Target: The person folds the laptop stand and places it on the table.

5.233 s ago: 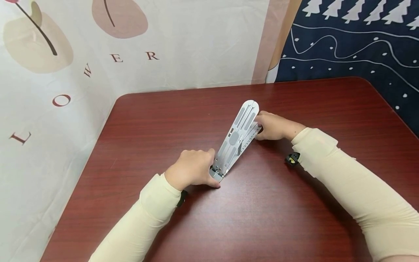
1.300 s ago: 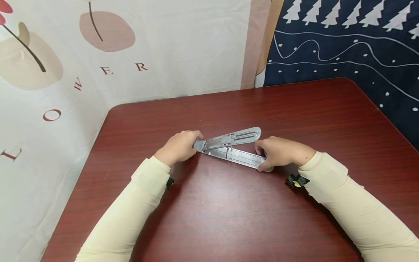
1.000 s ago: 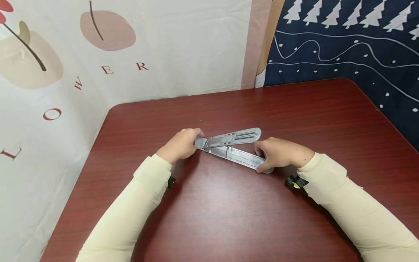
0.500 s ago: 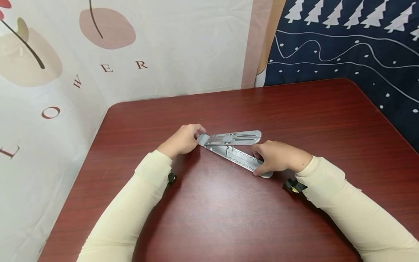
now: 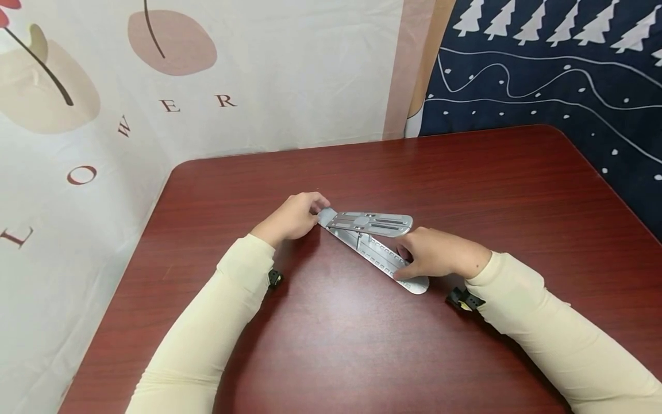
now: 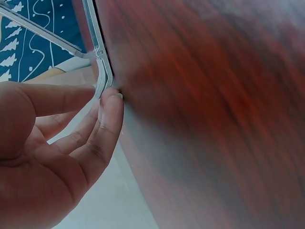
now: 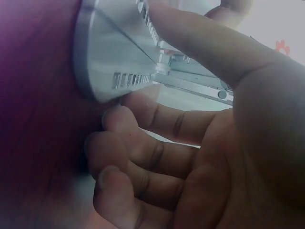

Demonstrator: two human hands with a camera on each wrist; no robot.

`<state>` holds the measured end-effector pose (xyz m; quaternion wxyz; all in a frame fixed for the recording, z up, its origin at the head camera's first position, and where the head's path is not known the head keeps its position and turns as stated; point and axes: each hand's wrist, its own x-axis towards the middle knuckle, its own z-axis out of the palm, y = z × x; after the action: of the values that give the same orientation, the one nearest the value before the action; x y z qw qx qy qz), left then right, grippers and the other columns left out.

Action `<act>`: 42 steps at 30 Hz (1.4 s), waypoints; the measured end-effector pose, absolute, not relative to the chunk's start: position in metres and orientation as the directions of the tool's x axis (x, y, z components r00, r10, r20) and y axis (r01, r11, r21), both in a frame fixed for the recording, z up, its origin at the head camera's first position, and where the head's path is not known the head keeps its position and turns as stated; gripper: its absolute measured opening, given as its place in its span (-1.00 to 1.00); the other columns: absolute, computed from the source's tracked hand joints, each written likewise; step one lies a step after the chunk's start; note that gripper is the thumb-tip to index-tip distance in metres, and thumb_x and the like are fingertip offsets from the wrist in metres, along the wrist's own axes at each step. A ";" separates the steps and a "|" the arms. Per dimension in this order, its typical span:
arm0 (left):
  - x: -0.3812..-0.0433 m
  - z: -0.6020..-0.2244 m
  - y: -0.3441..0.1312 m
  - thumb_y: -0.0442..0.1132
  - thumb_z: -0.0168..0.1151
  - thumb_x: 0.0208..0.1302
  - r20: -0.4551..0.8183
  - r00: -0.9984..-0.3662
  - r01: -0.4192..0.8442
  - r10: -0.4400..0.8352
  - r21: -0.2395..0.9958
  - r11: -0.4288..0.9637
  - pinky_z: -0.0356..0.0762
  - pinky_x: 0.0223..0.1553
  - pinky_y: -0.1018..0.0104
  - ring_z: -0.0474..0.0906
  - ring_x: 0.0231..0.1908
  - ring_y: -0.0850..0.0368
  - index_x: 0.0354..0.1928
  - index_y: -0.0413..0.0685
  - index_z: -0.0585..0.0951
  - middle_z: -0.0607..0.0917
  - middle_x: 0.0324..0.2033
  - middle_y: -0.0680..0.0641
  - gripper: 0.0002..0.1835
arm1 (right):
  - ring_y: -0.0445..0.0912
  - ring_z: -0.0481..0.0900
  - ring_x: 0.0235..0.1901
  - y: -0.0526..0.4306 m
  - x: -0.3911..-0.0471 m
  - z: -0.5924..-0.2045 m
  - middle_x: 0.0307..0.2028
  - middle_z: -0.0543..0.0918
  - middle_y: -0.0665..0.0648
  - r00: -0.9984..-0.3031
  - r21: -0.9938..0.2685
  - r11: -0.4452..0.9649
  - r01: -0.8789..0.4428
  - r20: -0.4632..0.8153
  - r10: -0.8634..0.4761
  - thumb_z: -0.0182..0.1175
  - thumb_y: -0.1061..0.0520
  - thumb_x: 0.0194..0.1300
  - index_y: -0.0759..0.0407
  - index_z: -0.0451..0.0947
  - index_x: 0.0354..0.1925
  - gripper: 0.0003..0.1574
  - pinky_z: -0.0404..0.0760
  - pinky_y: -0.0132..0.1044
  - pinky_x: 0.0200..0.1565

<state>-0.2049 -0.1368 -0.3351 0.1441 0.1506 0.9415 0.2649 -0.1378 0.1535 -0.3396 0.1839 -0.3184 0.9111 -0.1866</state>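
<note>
Folding metal stand (image 5: 364, 222) gripped at both ends

From the head camera, the stand is partly unfolded over the middle of the reddish-brown table (image 5: 331, 339); you grip its hinge end with your left hand (image 5: 293, 216), its lower plate (image 5: 381, 255) with your right hand (image 5: 443, 250).

At the left wrist, your fingertips (image 6: 112, 102) pinch the bent end (image 6: 106, 71).

At the right wrist, your thumb (image 7: 205, 40) and index finger (image 7: 164, 119) clasp the slotted plate's opposite edges.

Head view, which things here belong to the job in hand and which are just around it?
In the job: hinged metal stand; left hand pinching one end; right hand gripping its lower bar.
Just around: brown table; pale lettered backdrop; navy tree backdrop; black wrist devices.
</note>
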 end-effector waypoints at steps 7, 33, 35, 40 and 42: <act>-0.204 -0.333 -0.132 -0.43 0.15 0.35 -0.197 -0.911 0.207 0.362 0.540 0.816 0.47 0.21 0.05 0.57 0.15 -0.09 0.16 -0.09 0.58 0.68 0.06 -0.22 -0.64 | -0.25 0.32 -0.61 0.151 -0.135 -0.341 -0.64 0.38 -0.13 -0.718 -0.420 0.730 -0.540 -0.224 -0.659 0.46 -0.03 0.03 -0.01 0.41 -0.49 -0.63 0.28 -0.35 -0.53; -0.210 -0.339 -0.119 -0.47 -0.01 0.36 -0.145 -0.883 0.301 0.447 0.556 0.775 0.46 0.16 0.10 0.59 0.04 -0.04 0.10 -0.14 0.60 0.70 -0.01 -0.21 -0.65 | -0.29 0.35 -0.60 0.139 -0.123 -0.344 -0.62 0.42 -0.15 -0.624 -0.466 0.644 -0.607 -0.223 -0.749 0.43 -0.02 0.12 0.00 0.44 -0.50 -0.67 0.35 -0.40 -0.51; -0.211 -0.339 -0.117 -0.47 -0.02 0.37 -0.149 -0.881 0.298 0.449 0.562 0.772 0.46 0.16 0.11 0.59 0.03 -0.03 0.10 -0.13 0.60 0.70 -0.01 -0.20 -0.65 | -0.29 0.36 -0.60 0.138 -0.122 -0.344 -0.62 0.44 -0.15 -0.611 -0.477 0.633 -0.609 -0.226 -0.758 0.42 -0.03 0.12 -0.01 0.45 -0.52 -0.67 0.36 -0.40 -0.51; -0.213 -0.341 -0.113 -0.46 -0.03 0.40 -0.152 -0.873 0.309 0.463 0.561 0.768 0.45 0.20 0.11 0.58 0.09 -0.02 0.10 -0.11 0.60 0.69 0.02 -0.19 -0.66 | -0.30 0.36 -0.59 0.136 -0.120 -0.345 -0.62 0.45 -0.15 -0.574 -0.509 0.602 -0.615 -0.233 -0.785 0.40 -0.05 0.16 -0.02 0.46 -0.53 -0.67 0.38 -0.41 -0.50; -0.213 -0.341 -0.111 -0.46 -0.03 0.40 -0.151 -0.870 0.317 0.469 0.558 0.767 0.45 0.22 0.10 0.57 0.11 -0.03 0.10 -0.10 0.60 0.69 0.03 -0.19 -0.66 | -0.31 0.35 -0.61 0.135 -0.119 -0.345 -0.63 0.45 -0.16 -0.568 -0.514 0.600 -0.613 -0.240 -0.787 0.39 -0.06 0.16 -0.02 0.46 -0.53 -0.67 0.37 -0.41 -0.51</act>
<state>-0.2134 -0.1113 -0.3414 0.1422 0.2116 0.9291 0.2681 -0.1195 0.1348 -0.3447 0.2280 -0.4049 0.8648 -0.1904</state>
